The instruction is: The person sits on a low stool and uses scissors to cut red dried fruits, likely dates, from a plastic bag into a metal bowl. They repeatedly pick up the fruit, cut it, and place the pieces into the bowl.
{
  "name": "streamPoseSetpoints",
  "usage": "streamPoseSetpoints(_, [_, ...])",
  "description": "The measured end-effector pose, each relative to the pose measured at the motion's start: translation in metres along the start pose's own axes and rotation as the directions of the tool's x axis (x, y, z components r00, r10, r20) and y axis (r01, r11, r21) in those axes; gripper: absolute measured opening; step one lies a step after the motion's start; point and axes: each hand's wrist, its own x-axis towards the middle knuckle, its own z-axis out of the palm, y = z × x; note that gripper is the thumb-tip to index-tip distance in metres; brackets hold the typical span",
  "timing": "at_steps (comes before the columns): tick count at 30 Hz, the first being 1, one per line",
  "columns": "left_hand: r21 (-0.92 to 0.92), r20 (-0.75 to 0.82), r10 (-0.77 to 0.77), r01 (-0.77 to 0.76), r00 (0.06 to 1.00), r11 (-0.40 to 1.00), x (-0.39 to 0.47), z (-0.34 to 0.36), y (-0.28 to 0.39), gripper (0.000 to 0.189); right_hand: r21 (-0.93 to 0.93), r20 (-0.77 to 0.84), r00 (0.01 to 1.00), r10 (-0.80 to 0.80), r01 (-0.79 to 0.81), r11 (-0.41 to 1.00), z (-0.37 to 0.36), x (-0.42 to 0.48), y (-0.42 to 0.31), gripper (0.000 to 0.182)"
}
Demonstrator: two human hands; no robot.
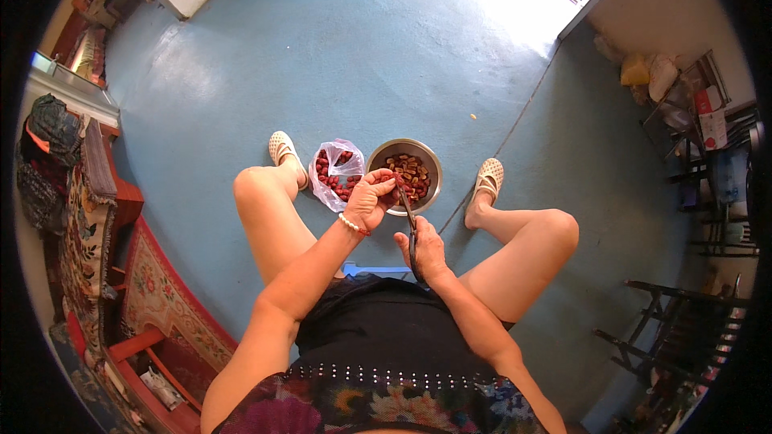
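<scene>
Between the fingertips of my left hand (369, 196) is a dried red date (398, 180), partly hidden by the fingers. My right hand (429, 247) grips a pair of dark-handled scissors (411, 220), whose blades reach up to the date. Below both hands, a steel bowl (435, 160) on the floor holds many cut date pieces (413, 169), some showing pale yellow insides. Left of the bowl and close against it, an open clear plastic bag (330, 194) contains whole red dates (323, 167). My left forearm and hand pass just in front of the bag and the bowl's near rim.
Blue floor (338, 72) spreads around the bowl, with a small yellow scrap (473, 116) lying on it. A blue plastic strip (380, 269) shows between my thighs. A patterned rug (163, 289) and red wooden furniture (136, 343) stand at left. Dark chairs (669, 325) are at right.
</scene>
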Motion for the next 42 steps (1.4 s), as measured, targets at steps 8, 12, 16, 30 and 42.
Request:
streamPoseSetpoints(8, [-0.014, 0.035, -0.017, 0.017, 0.999, 1.0, 0.002, -0.002, 0.0, 0.015, 0.045, 0.027, 1.0, 0.01, -0.011, 0.999, -0.005, -0.001, -0.002, 0.045])
streamPoseSetpoints(12, [0.028, 0.015, -0.009, 0.008, 1.0, 1.0, 0.003, -0.004, -0.003, 0.016, 0.026, 0.019, 1.0, 0.022, -0.023, 0.999, -0.005, -0.002, -0.001, 0.045])
streamPoseSetpoints(16, [0.045, -0.031, 0.002, -0.001, 1.0, 0.999, -0.001, 0.005, -0.012, 0.016, -0.013, -0.008, 0.999, 0.032, -0.032, 0.999, -0.004, -0.004, -0.002, 0.044])
streamPoseSetpoints(30, [0.124, -0.082, 0.051, -0.041, 0.995, 0.991, 0.003, 0.0, -0.015, 0.019, 0.065, 0.047, 0.997, 0.062, -0.065, 0.996, -0.008, -0.002, 0.002, 0.04])
streamPoseSetpoints(42, [0.329, -0.03, 0.118, -0.101, 0.993, 0.939, 0.017, -0.008, -0.011, 0.015, 0.049, 0.014, 0.999, 0.044, -0.044, 0.998, -0.001, 0.0, 0.012, 0.039])
